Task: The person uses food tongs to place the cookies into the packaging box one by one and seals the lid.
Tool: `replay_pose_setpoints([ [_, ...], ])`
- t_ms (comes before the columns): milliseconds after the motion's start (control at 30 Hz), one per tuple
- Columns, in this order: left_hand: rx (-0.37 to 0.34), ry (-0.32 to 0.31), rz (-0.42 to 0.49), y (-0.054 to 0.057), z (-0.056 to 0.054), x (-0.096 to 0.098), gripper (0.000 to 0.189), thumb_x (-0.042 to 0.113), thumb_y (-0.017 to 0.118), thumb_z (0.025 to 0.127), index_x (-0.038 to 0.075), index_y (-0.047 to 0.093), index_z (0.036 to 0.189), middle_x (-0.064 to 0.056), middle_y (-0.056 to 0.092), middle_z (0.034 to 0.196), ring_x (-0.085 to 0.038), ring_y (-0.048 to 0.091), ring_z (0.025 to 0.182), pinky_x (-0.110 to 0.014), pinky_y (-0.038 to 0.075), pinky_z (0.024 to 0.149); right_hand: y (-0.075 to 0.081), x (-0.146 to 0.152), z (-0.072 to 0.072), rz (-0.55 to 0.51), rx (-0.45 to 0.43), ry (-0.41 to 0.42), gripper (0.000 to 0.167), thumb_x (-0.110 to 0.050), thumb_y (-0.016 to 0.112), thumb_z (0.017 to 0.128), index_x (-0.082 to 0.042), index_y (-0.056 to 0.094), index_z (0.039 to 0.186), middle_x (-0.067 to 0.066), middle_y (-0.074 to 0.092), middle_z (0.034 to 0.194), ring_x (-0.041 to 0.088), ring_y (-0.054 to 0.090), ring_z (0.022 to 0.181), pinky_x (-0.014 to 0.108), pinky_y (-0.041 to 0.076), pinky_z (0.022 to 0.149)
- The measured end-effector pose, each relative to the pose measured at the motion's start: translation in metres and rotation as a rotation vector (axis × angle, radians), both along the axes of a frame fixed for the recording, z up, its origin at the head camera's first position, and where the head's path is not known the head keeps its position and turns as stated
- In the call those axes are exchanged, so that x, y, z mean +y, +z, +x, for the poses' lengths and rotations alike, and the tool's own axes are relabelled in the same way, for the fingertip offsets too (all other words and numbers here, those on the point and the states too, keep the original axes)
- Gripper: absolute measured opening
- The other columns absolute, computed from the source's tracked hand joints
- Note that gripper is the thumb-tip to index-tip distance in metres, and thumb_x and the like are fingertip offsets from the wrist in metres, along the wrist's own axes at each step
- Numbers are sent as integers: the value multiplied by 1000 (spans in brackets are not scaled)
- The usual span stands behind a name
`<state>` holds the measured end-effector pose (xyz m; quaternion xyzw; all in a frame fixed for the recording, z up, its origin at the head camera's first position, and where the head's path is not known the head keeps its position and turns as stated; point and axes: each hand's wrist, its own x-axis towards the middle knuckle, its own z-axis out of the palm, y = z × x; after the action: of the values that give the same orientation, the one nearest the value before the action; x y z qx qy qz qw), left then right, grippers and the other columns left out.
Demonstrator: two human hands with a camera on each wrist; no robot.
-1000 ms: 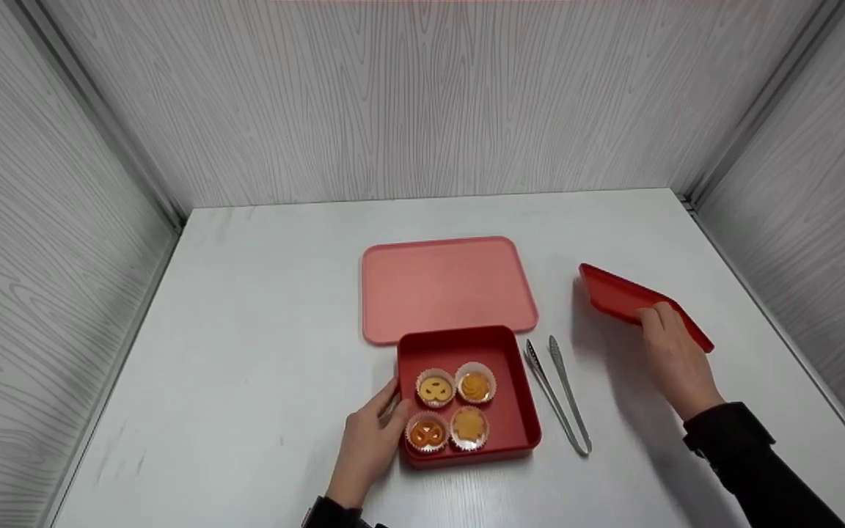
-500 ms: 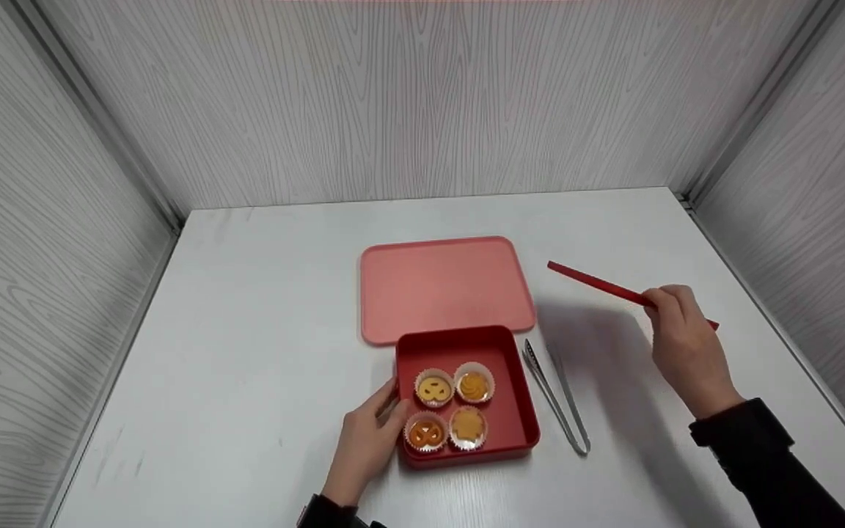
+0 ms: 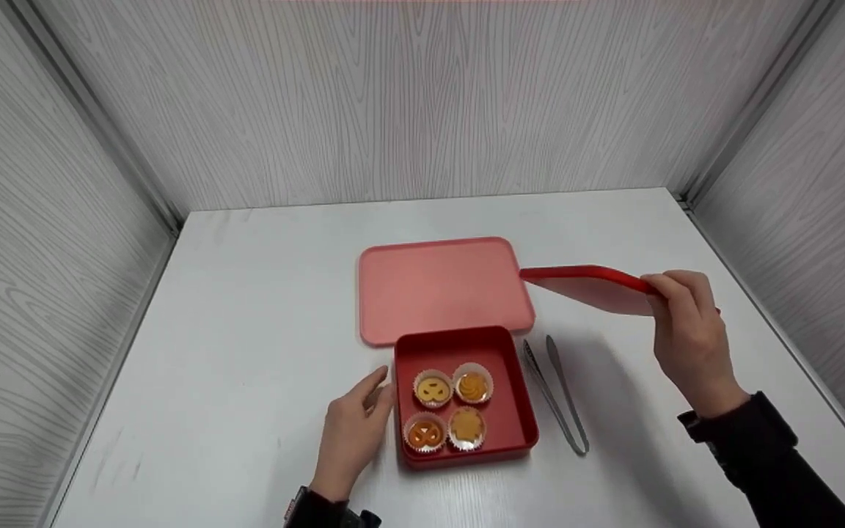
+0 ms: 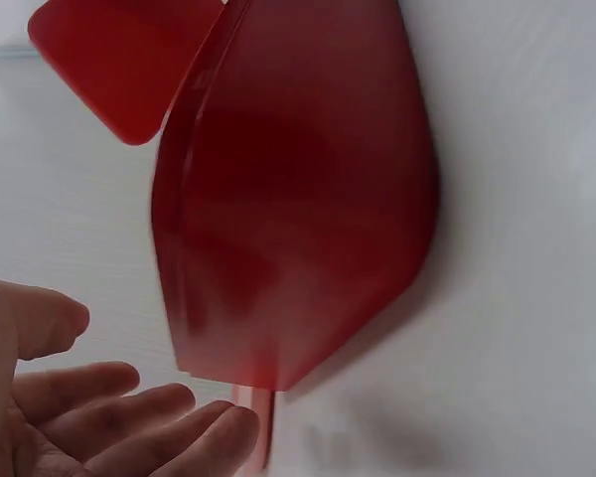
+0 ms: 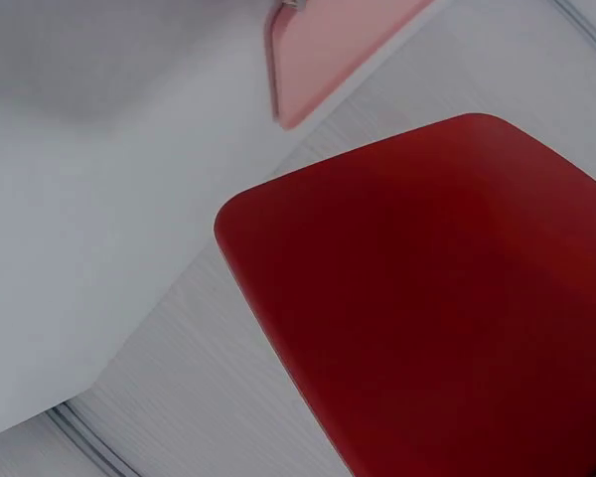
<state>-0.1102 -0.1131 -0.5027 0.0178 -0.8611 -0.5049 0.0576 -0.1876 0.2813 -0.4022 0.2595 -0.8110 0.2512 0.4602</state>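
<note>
My right hand [image 3: 690, 337] pinches the edge of a red box lid [image 3: 595, 286], which it holds up and tilted above the table. In the right wrist view the broad face of the lid [image 5: 427, 298] fills much of the frame. A red square box [image 3: 512, 411] stands on the table with several small pastries in paper cups, among them a pretzel-shaped one [image 3: 425, 434] and a swirled one [image 3: 473, 386]. Just left of the box is my left hand [image 3: 353, 433], fingers relaxed. The left wrist view shows this hand [image 4: 109, 397] apart from the box wall [image 4: 298, 199].
Behind the box lies a flat pink tray [image 3: 441, 290], its front edge at the box's rear rim. Metal tongs [image 3: 558, 400] rest to the right of the box. Pale wood-grain panels [image 3: 422, 103] enclose the white table [image 3: 246, 330] at the back and sides.
My right hand has raised the lid and turned it, bringing its far end left toward the pink tray. My left hand has let go of the box and moved slightly left.
</note>
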Motion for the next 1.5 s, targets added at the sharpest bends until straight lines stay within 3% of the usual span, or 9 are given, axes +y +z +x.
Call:
replay_pose_setpoints([
  [133,173,-43,-14,15,-8,-7,39,20,62,104,3,63,139,-12,72,127,-22,72,109,-43,60,91,8,-12,1,-39,23,72,30,-18,54,106,9,66,111,26,58,102,35,60,86,6,41,100],
  [367,360,-181,28,39,-23,-5,46,19,60,105,4,54,147,-9,65,139,-17,66,122,-31,56,96,23,-36,3,-82,31,180,33,-21,54,107,9,67,109,25,58,100,32,58,87,9,45,98],
  [567,398,-277,28,56,-33,9,51,25,60,105,8,49,152,-7,61,144,-14,61,128,-34,52,104,32,-57,3,-89,49,254,32,-20,55,106,9,68,108,24,58,98,31,57,84,8,45,93],
  [733,373,-321,0,67,-38,21,58,33,62,103,11,46,155,-4,52,153,-16,41,147,-40,39,117,35,-73,2,-48,39,323,30,-17,55,105,9,68,109,23,59,99,30,59,85,8,45,92],
  [900,344,-366,-18,76,-41,29,64,38,64,101,14,44,157,-4,46,158,-21,31,153,-46,35,119,37,-83,4,34,4,376,23,-9,56,103,6,68,115,20,60,103,28,60,89,9,46,96],
  [1000,378,-410,3,78,-41,32,62,35,64,101,11,46,155,-4,51,154,-17,42,147,-40,40,117,38,-89,5,78,0,396,23,-9,54,105,5,68,117,19,61,104,26,59,90,9,45,96],
  [1167,461,-482,104,76,-42,35,46,15,66,100,9,58,145,-3,69,133,-12,68,118,-30,55,99,39,-95,6,128,4,423,24,-10,53,106,6,67,118,18,62,104,26,58,92,12,46,92],
  [1267,484,-479,149,75,-42,36,37,8,68,98,11,66,136,0,74,123,-12,71,109,-28,59,91,39,-96,5,144,-10,434,25,-9,53,106,6,67,120,18,61,104,26,58,93,13,46,92],
  [1500,498,-483,240,76,-40,38,20,13,66,100,6,71,119,-3,76,111,-16,74,101,-30,61,84,42,-98,2,121,-20,452,26,-10,55,105,5,68,121,18,61,105,25,58,93,12,46,92],
])
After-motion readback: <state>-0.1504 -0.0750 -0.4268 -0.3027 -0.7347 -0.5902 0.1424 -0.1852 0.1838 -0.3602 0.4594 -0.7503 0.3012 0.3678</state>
